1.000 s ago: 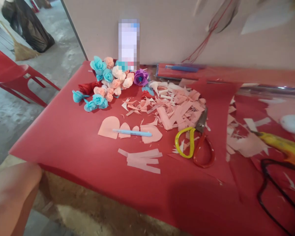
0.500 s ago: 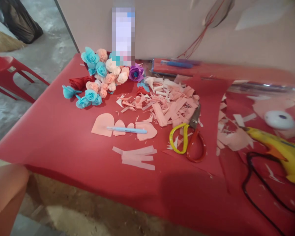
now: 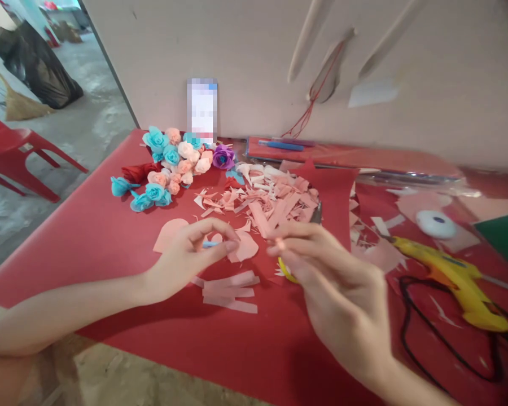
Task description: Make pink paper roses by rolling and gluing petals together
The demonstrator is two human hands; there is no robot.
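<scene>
The blue pen (image 3: 210, 245) lies on the pink petals (image 3: 246, 248), maybe so they don't blow away; paper strips (image 3: 231, 292) sit nearer the bench's (image 3: 88, 231) front edge; the right hand (image 3: 345, 293) pinches a tiny, blurry pink bit (image 3: 279, 243) over the middle; the left hand's (image 3: 186, 256) fingertips curl close, but I can't tell if they hold anything.

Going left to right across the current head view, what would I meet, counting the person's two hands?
Red plastic chair → leftmost blue paper flower → left hand → right hand → yellow glue gun.
</scene>
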